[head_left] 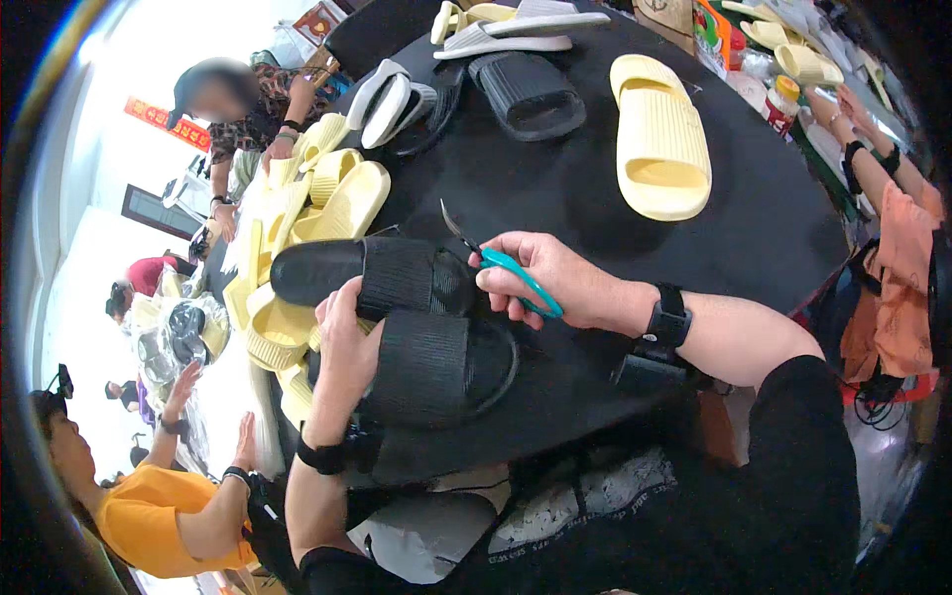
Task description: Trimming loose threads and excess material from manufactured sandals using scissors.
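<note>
near the front edge of the black table [754, 228], head view: left hand [347, 342] closed over a pair of black slide sandals [416, 327], thumb and fingers clamped on the stacked straps. right hand [545, 278] just beside, curled shut around teal-handled scissors [501, 263], blades pointing up-left over the sandals. far side: one pale yellow slide [659, 139], one black slide [526, 94], white slides [516, 30]. left edge: heap of pale yellow slides [317, 198]. other people seated around.
</note>
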A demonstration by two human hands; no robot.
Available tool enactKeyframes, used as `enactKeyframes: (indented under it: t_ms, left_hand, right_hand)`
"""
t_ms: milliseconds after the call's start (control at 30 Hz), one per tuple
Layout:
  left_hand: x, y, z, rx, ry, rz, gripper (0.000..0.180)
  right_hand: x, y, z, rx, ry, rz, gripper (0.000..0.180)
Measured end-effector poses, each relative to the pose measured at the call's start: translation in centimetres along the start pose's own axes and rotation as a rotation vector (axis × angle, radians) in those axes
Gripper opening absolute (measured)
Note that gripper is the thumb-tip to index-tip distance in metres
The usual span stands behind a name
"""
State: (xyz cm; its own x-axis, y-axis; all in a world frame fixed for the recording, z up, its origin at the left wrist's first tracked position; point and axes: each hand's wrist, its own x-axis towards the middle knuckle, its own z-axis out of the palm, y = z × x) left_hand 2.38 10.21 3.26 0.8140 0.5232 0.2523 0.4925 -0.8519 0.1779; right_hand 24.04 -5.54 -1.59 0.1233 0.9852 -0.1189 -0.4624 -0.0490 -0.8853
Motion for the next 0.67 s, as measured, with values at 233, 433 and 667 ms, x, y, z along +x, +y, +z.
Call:
enactKeyframes:
  t_ms: [233, 433, 667]
  left_hand:
    - [-4.7, 1.8, 0.5, -0.031, 0.489, -0.322, 0.056]
    - [-6.9, 2.6, -0.2, -0.114, 0.907, -0.306, 0.058]
    - [-7.0, 2.8, 0.4, 0.023, 1.03, -0.292, 0.072]
  right_hand:
    - [0.0, -0.6, -0.8, 0.024, -0.044, -0.123, 0.034]
    - [-0.6, -0.5, 0.7, -0.285, -0.142, -0.349, 0.043]
    - [-2.3, -1.2, 1.9, -0.737, -0.143, -0.556, 0.045]
